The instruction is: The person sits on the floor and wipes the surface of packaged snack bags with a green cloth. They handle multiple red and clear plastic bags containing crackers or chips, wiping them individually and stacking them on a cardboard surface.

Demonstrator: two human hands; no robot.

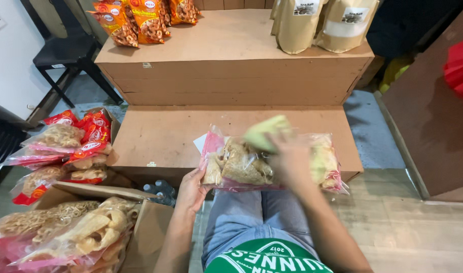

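My left hand (192, 189) grips the near left edge of a clear snack bag with pink trim (236, 164), full of pale fried crackers, lying on the lower wooden step (155, 136). My right hand (291, 161) is blurred over the bag's right side and holds a yellow-green cloth (266, 130) against it. A white paper corner (199, 143) sticks out from under the bag on the left.
An open cardboard box (145, 222) of cracker bags stands at lower left, with more red-labelled bags (85, 144) piled behind it. The upper step (226, 45) carries orange snack packs (135, 20) and tan pouches (322, 23). A black chair (69, 50) is far left.
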